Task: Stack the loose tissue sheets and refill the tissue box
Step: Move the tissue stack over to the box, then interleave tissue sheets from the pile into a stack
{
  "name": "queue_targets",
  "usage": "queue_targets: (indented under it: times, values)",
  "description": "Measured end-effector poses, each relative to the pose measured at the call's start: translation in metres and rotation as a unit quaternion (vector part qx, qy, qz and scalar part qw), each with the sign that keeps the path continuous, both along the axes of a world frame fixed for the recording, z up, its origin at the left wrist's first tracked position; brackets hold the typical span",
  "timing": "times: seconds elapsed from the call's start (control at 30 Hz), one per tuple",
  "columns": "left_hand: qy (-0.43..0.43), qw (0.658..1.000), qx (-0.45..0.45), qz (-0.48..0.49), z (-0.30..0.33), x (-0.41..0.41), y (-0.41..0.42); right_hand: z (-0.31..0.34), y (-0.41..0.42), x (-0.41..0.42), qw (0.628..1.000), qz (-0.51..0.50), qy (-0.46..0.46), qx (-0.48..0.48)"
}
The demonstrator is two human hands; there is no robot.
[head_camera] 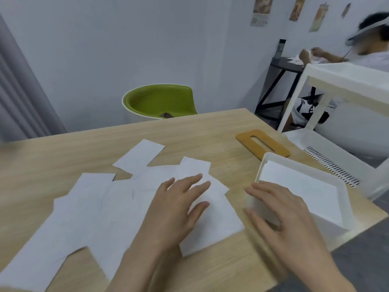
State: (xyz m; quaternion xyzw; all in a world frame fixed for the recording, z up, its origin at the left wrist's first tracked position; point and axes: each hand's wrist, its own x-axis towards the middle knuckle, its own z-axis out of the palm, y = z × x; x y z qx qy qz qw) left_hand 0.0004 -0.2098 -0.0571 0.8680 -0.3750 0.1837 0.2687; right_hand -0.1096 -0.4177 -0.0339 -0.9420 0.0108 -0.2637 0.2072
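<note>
Several loose white tissue sheets lie spread and overlapping across the wooden table. My left hand rests flat on the sheets at their right end, fingers straight and spread. An open white tissue box stands at the table's right edge with white tissue inside it. My right hand lies over the box's near left corner, fingers extended along its rim and side wall. The box's wooden lid, with a slot in it, lies flat on the table behind the box.
A green and white chair stands beyond the table's far edge. A white cart with shelves stands to the right. Behind it another person sits at a dark table. The table's right corner is close to the box.
</note>
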Motion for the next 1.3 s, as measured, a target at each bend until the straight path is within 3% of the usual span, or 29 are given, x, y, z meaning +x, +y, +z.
queue_targets:
  times: [0.23,0.57,0.8,1.3]
  values:
    - [-0.003,0.992,0.025,0.124,-0.028,-0.003,0.079,-0.023,0.037,0.022,0.997,0.043,0.054,0.030]
    - [-0.026,0.979,0.012,0.202,-0.062,0.001,0.114,-0.039,0.079,0.086,0.990,0.096,0.088,0.051]
    - [0.047,0.973,-0.029,0.224,-0.073,0.001,0.112,-0.052,0.095,0.136,0.979,0.084,0.185,0.004]
    - [0.103,0.967,-0.056,0.228,-0.068,-0.002,0.109,-0.041,0.108,0.143,0.987,0.054,0.148,-0.038]
